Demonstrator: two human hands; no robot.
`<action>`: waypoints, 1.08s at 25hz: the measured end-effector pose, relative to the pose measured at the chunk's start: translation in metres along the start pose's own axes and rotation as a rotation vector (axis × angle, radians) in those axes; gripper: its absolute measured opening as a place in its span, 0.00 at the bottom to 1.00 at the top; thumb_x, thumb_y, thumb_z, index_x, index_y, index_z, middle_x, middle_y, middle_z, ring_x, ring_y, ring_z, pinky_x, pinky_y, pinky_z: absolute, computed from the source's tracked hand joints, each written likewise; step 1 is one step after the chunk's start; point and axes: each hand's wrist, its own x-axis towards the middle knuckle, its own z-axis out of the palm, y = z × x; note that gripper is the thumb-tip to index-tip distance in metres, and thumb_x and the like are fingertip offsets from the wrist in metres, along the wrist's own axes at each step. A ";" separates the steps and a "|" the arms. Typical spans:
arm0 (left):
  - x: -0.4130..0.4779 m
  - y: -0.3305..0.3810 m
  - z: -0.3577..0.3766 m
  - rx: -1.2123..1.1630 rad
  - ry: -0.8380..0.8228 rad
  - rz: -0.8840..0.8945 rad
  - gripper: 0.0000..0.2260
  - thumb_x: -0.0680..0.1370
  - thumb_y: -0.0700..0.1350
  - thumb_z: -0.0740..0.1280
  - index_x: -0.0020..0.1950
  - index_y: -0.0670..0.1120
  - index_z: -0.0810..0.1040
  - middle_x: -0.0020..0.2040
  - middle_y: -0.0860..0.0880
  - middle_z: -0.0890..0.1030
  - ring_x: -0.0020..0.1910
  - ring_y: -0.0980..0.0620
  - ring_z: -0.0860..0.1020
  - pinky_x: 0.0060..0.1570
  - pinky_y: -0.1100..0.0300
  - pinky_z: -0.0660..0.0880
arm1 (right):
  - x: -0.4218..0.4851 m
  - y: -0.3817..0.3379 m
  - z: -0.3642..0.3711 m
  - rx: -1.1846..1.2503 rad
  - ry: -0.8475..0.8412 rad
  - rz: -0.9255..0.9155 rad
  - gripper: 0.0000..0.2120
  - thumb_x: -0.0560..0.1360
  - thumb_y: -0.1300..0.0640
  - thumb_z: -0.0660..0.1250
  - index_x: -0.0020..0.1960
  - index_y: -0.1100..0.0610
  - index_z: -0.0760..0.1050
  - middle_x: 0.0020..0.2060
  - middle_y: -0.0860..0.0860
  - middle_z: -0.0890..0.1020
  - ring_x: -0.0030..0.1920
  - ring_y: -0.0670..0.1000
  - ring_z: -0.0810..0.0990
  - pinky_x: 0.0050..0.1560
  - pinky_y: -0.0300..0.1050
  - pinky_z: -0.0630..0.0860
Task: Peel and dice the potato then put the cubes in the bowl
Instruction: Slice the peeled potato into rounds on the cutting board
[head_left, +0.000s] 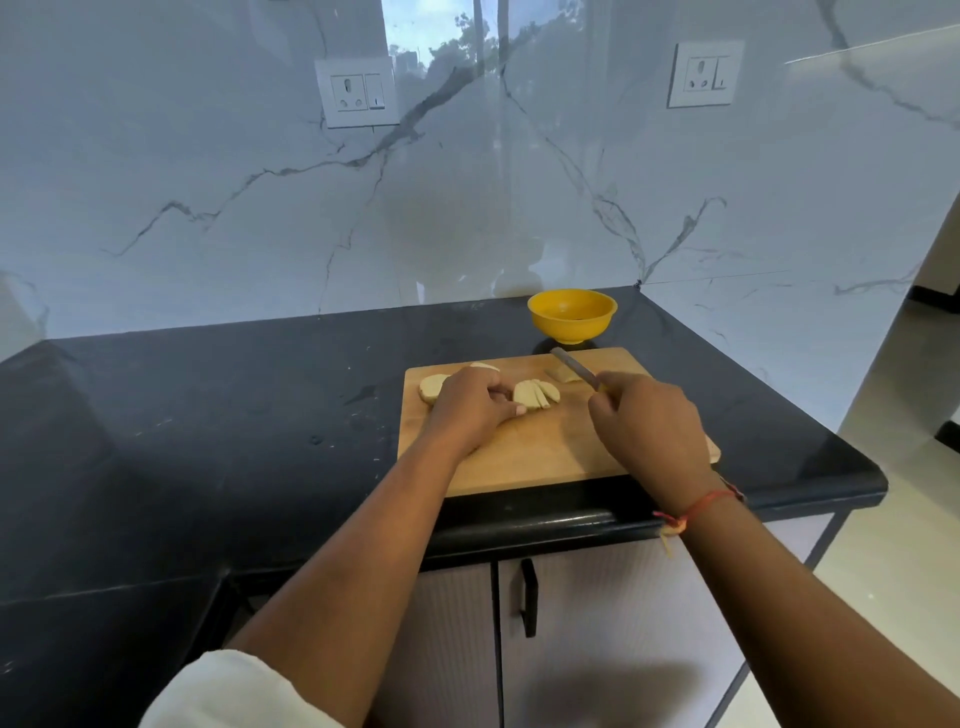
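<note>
Mid-task view of potato dicing on a wooden cutting board (519, 457) that lies on the dark counter (260, 415). All potato pieces in view are pale and show no skin, so peeling is judged complete; no peeler or peelings can be seen. The potato has been cut into flat slabs. One slab, cut into fanned strips (537, 397), lies near the middle of the board. The left grip (472, 405) rests on the board with its fingers curled against the left end of these strips, holding them in place. An uncut slab (431, 388) lies just left of this hand, and the edge of another piece (485, 366) shows behind the knuckles. The right grip (644, 421) is closed around the handle of the knife (574, 366). The blade points away and to the left, raised off the strips. Its tip is over a small offcut (563, 375) near the far edge of the board. The yellow bowl (571, 322) stands on the counter just behind the board, apart from both hands. The part of its inside that shows holds no cubes. By this evidence the work stands at about the halfway mark. The strips have yet to be crosscut into cubes, and the remaining slabs need both cuts. Nothing has been moved to the bowl. The next cut probably calls for turning the strips or the blade so that the edge crosses them squarely.
</note>
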 end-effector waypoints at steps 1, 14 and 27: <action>0.001 0.002 0.001 0.020 0.001 0.006 0.15 0.74 0.49 0.77 0.59 0.49 0.84 0.50 0.53 0.84 0.50 0.55 0.80 0.50 0.59 0.75 | 0.006 0.005 0.006 0.064 0.007 0.042 0.13 0.79 0.54 0.61 0.57 0.53 0.82 0.34 0.51 0.80 0.32 0.48 0.75 0.30 0.40 0.70; 0.028 0.045 0.039 0.096 0.064 0.003 0.10 0.74 0.48 0.76 0.50 0.44 0.85 0.44 0.47 0.84 0.46 0.49 0.80 0.47 0.53 0.76 | 0.019 0.025 0.034 0.143 0.112 0.152 0.16 0.80 0.51 0.59 0.61 0.51 0.81 0.33 0.48 0.79 0.32 0.47 0.77 0.32 0.43 0.76; 0.032 0.055 0.034 0.106 0.172 0.022 0.13 0.75 0.45 0.75 0.59 0.44 0.83 0.56 0.46 0.83 0.56 0.48 0.80 0.57 0.53 0.77 | 0.017 0.026 0.035 0.074 0.077 0.051 0.14 0.80 0.49 0.58 0.59 0.48 0.80 0.35 0.46 0.79 0.34 0.46 0.76 0.31 0.41 0.74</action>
